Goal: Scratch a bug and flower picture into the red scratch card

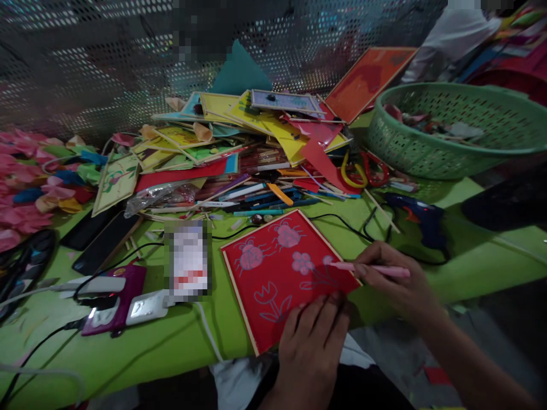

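Observation:
A red card (294, 273) with pale wooden strips along its edges lies at the front of the green table. Drawn on it are two ladybugs, a pink-filled flower, a smaller bloom on a stem and an uncoloured tulip outline. My right hand (391, 279) grips a pink marker (384, 270) near its tip end, and the tip touches the small bloom at the card's right. My left hand (314, 336) rests with fingers stretched over the card's lower edge; its thumb is hidden.
A glue gun (421, 219) and a green basket (448, 162) of scraps stand at right. Behind the card lie heaped pens, sticks and framed cards (222, 108), with yellow-handled scissors (354, 173). A power strip (128, 296) with cables and a blurred-out phone (189, 259) are at left.

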Tool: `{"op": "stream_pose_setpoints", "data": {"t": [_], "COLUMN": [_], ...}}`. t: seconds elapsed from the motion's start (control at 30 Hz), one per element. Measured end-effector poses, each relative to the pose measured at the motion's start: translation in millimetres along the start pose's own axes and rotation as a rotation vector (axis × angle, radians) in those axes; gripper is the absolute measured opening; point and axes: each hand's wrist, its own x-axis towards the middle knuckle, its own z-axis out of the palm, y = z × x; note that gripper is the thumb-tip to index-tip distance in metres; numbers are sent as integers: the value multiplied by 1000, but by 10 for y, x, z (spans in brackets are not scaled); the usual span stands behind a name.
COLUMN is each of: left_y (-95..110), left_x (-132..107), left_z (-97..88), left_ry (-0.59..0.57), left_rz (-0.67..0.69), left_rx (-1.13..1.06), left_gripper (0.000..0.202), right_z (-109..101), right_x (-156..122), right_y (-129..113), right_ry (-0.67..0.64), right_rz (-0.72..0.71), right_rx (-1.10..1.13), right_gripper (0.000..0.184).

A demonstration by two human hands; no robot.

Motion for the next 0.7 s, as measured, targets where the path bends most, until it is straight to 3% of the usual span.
{"op": "stream_pose_setpoints", "data": {"t": [0.17, 0.47, 0.7], "left_y": [0, 6, 4], "left_x": [-13, 28, -9], "left_z": [6, 2, 5], "left_ry": [6, 27, -17], "left_rz": [1, -6, 8], "left_rx": [-1, -19, 2], "left_gripper": [34, 32, 32], "right_z": [5, 1, -65], "right_x": [10, -1, 18], "right_y": [-22, -25, 165], "right_ry": [57, 11, 92], "right_rz": [2, 25, 16], "right_rx": [-25, 3, 167], "right_gripper": [23, 24, 21]}}
